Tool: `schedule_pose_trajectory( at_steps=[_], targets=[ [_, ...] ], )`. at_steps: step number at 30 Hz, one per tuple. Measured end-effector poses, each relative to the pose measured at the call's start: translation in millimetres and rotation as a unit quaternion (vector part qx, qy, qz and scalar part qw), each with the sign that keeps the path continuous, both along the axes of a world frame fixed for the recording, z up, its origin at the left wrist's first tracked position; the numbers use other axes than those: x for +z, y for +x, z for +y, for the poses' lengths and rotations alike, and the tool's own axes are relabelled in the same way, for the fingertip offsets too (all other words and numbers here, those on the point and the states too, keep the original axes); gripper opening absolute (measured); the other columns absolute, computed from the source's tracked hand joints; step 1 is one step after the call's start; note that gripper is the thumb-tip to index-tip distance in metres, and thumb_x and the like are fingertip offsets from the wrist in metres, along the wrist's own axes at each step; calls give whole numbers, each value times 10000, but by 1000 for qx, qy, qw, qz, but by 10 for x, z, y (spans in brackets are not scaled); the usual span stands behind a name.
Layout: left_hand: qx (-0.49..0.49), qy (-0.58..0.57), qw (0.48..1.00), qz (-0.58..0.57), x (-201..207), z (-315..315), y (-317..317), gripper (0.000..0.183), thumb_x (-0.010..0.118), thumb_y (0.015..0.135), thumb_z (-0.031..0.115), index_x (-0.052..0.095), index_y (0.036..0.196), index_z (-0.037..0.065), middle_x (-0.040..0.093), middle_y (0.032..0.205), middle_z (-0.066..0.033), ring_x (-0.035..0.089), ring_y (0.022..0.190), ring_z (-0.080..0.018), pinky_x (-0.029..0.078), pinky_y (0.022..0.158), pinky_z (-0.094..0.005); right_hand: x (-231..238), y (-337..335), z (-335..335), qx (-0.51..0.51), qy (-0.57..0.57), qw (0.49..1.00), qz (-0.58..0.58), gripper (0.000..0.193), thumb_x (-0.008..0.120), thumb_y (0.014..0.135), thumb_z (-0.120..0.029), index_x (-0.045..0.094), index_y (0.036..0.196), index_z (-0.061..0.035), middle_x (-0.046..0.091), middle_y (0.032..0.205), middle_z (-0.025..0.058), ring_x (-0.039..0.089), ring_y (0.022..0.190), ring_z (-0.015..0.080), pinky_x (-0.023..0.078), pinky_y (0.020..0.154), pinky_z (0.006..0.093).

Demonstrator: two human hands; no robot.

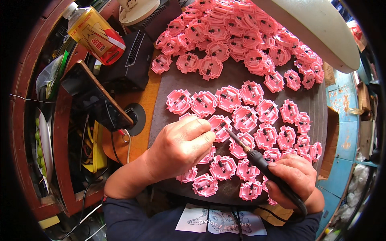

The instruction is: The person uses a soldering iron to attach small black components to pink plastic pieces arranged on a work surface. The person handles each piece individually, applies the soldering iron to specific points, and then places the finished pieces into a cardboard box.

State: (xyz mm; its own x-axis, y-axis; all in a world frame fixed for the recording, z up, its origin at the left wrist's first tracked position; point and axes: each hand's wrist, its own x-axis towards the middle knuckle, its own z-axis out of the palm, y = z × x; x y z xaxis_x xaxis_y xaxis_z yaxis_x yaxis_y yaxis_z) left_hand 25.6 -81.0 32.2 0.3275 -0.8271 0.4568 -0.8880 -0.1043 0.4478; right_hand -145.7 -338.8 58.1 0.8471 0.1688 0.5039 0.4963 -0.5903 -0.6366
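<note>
My right hand (295, 176) is wrapped round the black handle of a soldering iron (257, 160), whose cable loops down past my wrist. The iron's metal tip points up and left, at or just over a pink plastic housing (220, 135) with small black and white parts inside. Beside that housing, my left hand (183, 144) is closed in a pinch; whatever its fingertips hold is hidden or too thin to make out. Similar pink housings (245, 119) lie in loose rows around both hands on a dark grey mat (161, 108).
A big heap of pink housings (229, 28) fills the far side of the mat. Overhead at the upper right hangs a pale lamp shade (317, 32). To the left are a phone (96, 96) on a stand, a black box (126, 60) and a drink bottle (96, 36).
</note>
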Motion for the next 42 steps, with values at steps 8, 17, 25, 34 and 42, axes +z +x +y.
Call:
schedule_pose_trajectory(
  at_steps=[8, 17, 25, 34, 42],
  targets=[
    [-7, 5, 1000, -1, 0, -17, 8, 293, 828, 724, -55, 714, 992, -23, 667, 953, -129, 692, 797, -310, 578, 690, -399, -18, 21, 18, -3, 3, 1000, -3, 358, 865, 747, -27, 726, 1067, 54, 687, 769, 148, 653, 575, 256, 506, 501, 355],
    [-6, 5, 1000, -9, -43, -32, 8, 228, 777, 766, -3, 681, 973, -21, 665, 995, -139, 677, 834, -310, 575, 723, -398, -27, 25, 35, -1, 7, 1000, -6, 338, 859, 761, -27, 724, 1058, 60, 676, 763, 146, 632, 558, 255, 489, 484, 360],
    [-1, 10, 1000, 5, -23, -41, 18, 312, 840, 720, -20, 719, 1008, -19, 680, 984, -143, 703, 849, -339, 590, 741, -417, -35, 23, 25, -1, 6, 1000, -4, 332, 857, 761, -34, 725, 1050, 63, 677, 763, 148, 640, 564, 263, 499, 493, 362],
    [-1, 13, 1000, 3, -43, -36, 12, 308, 839, 722, -23, 721, 1007, -19, 686, 987, -144, 707, 857, -340, 592, 745, -419, -29, 24, 35, -3, 9, 1000, -7, 325, 854, 761, -34, 724, 1042, 61, 683, 761, 145, 648, 571, 265, 508, 500, 362],
    [-1, 16, 1000, 8, -47, -39, 21, 297, 837, 731, -24, 723, 1006, -17, 687, 988, -146, 709, 863, -342, 594, 753, -420, -33, 12, 44, -6, 8, 1000, -5, 325, 854, 764, -37, 722, 1044, 62, 684, 763, 149, 653, 578, 272, 512, 508, 366]
  ],
)
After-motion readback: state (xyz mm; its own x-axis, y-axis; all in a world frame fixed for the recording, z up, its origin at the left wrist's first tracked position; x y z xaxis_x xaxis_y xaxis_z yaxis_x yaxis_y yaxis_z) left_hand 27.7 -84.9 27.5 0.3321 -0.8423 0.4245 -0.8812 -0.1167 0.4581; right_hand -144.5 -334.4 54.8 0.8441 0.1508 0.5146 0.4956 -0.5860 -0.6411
